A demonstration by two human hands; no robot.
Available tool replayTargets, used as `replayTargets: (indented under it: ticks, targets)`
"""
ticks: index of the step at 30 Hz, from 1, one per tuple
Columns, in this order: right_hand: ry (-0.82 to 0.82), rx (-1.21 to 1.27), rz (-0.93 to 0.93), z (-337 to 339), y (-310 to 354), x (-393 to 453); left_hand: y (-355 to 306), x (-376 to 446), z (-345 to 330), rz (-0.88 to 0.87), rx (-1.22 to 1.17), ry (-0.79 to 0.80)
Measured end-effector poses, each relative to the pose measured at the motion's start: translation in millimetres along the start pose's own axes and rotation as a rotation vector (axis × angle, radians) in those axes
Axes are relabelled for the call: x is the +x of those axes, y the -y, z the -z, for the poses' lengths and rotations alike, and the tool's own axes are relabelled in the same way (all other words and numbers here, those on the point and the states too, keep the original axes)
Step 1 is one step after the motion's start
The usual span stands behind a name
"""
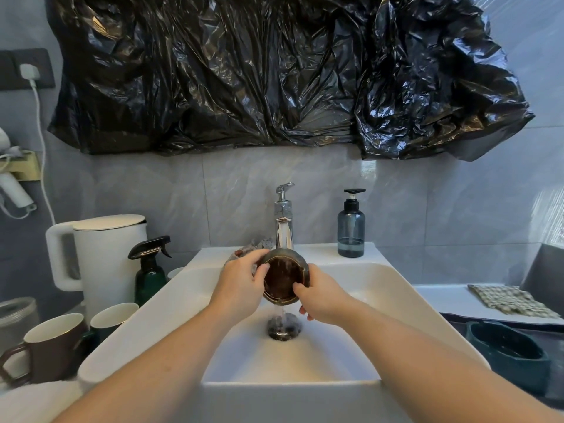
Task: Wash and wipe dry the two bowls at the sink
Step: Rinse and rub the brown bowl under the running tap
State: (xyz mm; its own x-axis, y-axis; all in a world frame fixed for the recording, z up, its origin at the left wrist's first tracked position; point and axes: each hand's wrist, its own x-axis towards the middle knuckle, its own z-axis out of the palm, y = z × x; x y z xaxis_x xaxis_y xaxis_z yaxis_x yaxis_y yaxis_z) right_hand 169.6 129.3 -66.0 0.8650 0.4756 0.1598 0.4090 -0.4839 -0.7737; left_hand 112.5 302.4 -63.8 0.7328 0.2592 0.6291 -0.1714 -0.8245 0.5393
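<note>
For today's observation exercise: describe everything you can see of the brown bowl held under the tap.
The brown bowl is small and round, glossy like glazed ceramic, with a dark greenish outer wall and a reddish-brown inside. It is tipped on its side, opening toward the camera, above the white sink. Water from the chrome tap runs over it and falls to the drain. The left hand grips its left rim; the right hand holds its right edge.

No readable text, labels, brands or nos. anywhere. Checked around the faucet [283, 221]: smoky-blue pump bottle [351, 230] just right of it has no label; green spray bottle [150, 270] and white kettle [106, 257] to its left are plain; brown mug [52, 346] further left & nearer, no print.
</note>
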Motion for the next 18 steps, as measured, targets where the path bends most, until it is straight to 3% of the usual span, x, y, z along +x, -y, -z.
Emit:
replayTargets:
  ticks: [4,9,14,18]
  targets:
    - [-0.043,-0.012,0.07,-0.2,1.3,-2.6,-5.9,-2.4,-3.5,-0.08,0.088,-0.045]
    - [-0.032,-0.054,0.028,0.8,0.8,-4.5,-8.4,-6.7,-1.9,-0.12,0.109,0.026]
    - [-0.145,-0.115,0.077,1.7,-0.2,-4.6,-23.0,-5.6,9.3,-0.223,0.261,0.103]
    - [-0.192,-0.12,0.056,8.6,2.8,-2.5,-56.9,25.1,31.7,-0.26,0.266,-0.107]
